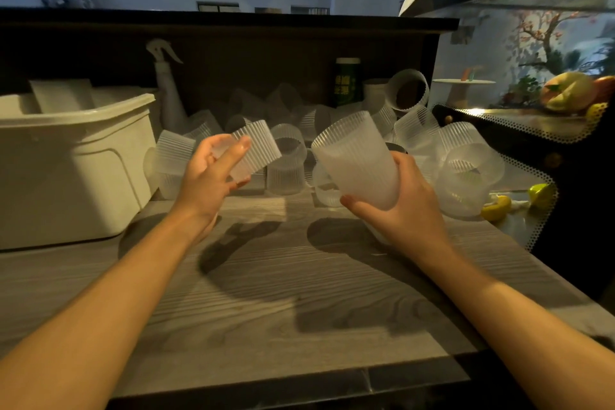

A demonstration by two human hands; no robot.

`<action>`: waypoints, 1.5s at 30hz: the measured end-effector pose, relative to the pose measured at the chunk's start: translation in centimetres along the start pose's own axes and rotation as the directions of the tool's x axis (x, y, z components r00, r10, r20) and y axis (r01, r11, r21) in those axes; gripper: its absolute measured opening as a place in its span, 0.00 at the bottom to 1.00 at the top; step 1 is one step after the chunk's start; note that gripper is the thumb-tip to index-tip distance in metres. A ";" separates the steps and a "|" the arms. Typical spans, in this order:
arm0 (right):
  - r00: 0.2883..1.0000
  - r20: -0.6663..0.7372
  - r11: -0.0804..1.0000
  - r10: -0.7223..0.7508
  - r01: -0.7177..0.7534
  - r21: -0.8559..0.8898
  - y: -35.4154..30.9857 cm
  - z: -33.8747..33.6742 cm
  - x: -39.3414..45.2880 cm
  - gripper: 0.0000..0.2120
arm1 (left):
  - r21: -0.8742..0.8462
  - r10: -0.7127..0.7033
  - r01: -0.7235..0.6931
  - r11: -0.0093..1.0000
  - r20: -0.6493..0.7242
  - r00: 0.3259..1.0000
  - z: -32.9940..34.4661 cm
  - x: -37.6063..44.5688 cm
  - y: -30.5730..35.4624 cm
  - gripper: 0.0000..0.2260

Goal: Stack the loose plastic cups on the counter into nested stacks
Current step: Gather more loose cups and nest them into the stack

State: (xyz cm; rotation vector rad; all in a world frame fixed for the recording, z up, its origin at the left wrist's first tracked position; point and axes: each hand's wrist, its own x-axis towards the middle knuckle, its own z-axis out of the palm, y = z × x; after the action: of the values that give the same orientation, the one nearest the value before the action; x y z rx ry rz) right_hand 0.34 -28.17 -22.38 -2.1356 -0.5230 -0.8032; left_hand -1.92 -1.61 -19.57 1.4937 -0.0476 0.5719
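While most of the cups still lie scattered at the back of the counter (299, 276), you hold one in each hand above the bare wood. Your left hand (213, 173) pinches a ribbed cup (256, 146) between thumb and fingertips, tilted on its side with the mouth seemingly angled up and to the right. Your right hand (399, 206) wraps thumb and fingers around the base of a second cup (356, 160), mouth raised and leaning left; whether it is one cup or a short nest already started cannot be told from the frosted wall. The two cups are near each other but apart, not yet nested.

Behind them the pile (432, 150) sprawls from beside the white bin (73, 160) across to the dark cabinet (565, 176) on the right, cups on their sides, upright and upended, several leaning on one another. No finished stack stands anywhere in view.

By that measure the job looks barely begun: the first pairing is in hand and nearly the whole heap is left. A spray bottle (166, 83) and a green can (347, 81) stand against the back wall among the cups.
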 end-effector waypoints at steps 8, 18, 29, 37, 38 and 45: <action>0.989 0.054 0.987 -0.135 0.139 -0.086 -1.0 0.3 -0.4 0.42 | 0.081 0.219 -0.220 0.972 0.021 0.975 1.7 -1.8 1.2 0.22; 0.972 0.116 0.962 -0.206 0.223 -0.159 -1.2 0.4 -0.3 0.42 | 0.242 0.390 -0.407 0.881 0.119 0.913 2.5 -2.8 1.5 0.25; 0.991 0.049 0.991 -0.126 0.128 -0.041 -1.1 0.2 -0.2 0.41 | 0.328 0.245 -0.411 0.850 0.444 0.862 3.8 -4.2 1.5 0.36; 0.997 0.041 0.997 -0.068 0.066 0.043 -1.2 0.6 -0.3 0.39 | 0.680 0.390 -0.373 0.631 0.138 0.911 -1.3 0.2 -0.3 0.24; 0.997 0.045 0.997 -0.064 0.062 0.047 -1.1 0.5 -0.3 0.39 | 0.723 0.380 -0.352 0.595 0.132 0.915 -2.0 0.8 -0.9 0.24; 0.997 0.050 0.998 -0.055 0.053 0.031 -1.1 0.8 -0.3 0.40 | 0.947 0.157 -0.243 0.208 0.213 0.964 -4.7 4.6 -4.3 0.38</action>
State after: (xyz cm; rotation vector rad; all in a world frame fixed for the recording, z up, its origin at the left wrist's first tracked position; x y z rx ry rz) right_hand -0.24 -26.88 -22.36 -2.1269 -0.6178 -0.7678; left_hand 2.25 4.47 -22.33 2.8325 0.0914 0.8261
